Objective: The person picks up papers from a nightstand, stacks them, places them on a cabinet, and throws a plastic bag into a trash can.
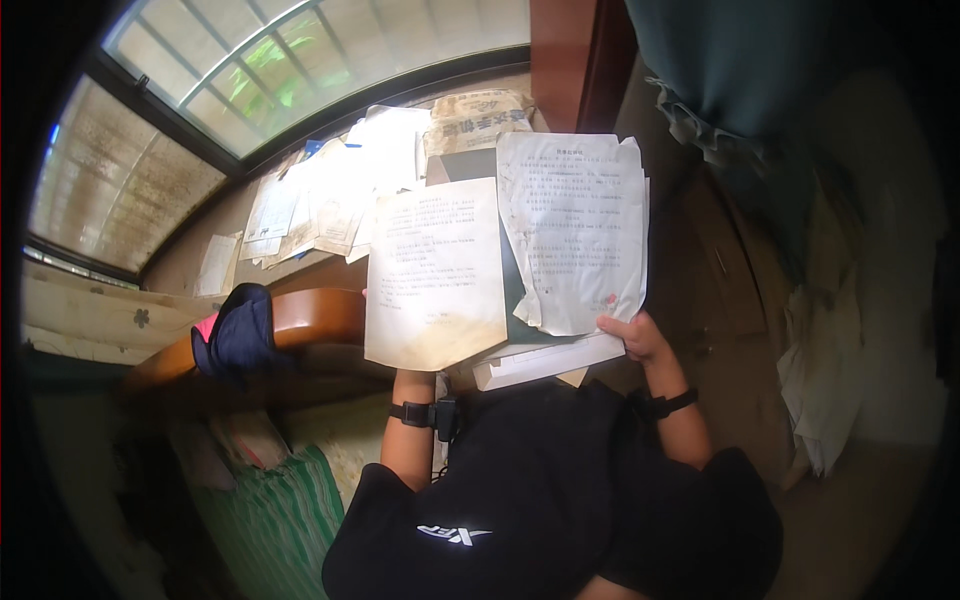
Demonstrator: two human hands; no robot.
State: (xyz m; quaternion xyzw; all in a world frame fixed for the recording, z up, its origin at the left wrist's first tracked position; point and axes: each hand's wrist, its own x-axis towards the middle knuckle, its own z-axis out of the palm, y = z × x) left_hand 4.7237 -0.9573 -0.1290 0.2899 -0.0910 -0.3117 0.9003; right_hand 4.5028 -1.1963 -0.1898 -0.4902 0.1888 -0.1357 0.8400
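A yellowed printed sheet (435,270) with a stained, angled lower edge is held up on the left. Behind it my left hand (366,293) is mostly hidden; only a bit of finger shows at its left edge. My right hand (642,337) grips a stack of creased printed papers (575,230) by the lower right corner, thumb on top. The top one carries a small red mark and has a torn lower left corner. Under both sheets are a dark green flat surface (515,295) and a white folded paper or folder (550,362).
Loose papers (335,195) and a worn brown paper package (480,118) lie by the barred window (270,65). At left, a dark blue cloth item (235,330) hangs over a wooden chair back (315,318). A teal curtain (750,80) hangs at right.
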